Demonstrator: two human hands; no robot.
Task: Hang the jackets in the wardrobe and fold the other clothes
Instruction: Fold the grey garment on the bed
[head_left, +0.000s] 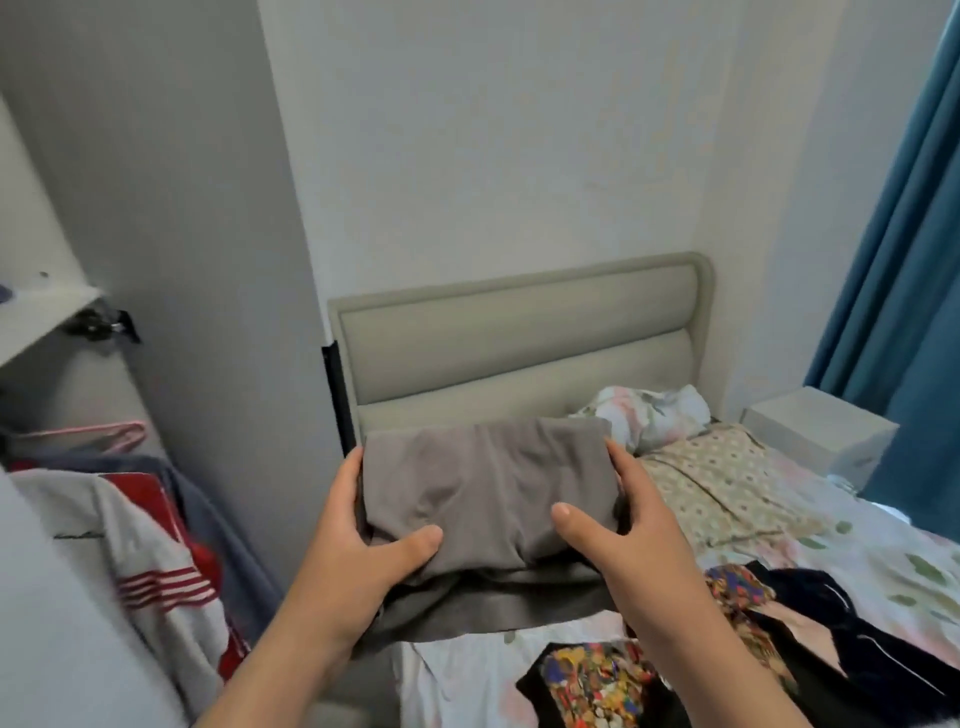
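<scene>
I am holding a folded grey garment (488, 499) up over the bed (857, 551), in front of the padded headboard (519, 332). My left hand (358, 540) is gripping its left edge and my right hand (628, 525) its right edge, thumbs pressing on top, fingers hidden beneath. It is looking soft, light and floppy, its lower layer sagging, so I judge it needs support under both ends. Unfolded patterned clothes (597, 680) are lying on the bed. A grey and red jacket (156, 545) is hanging in the wardrobe (208, 260) at left.
</scene>
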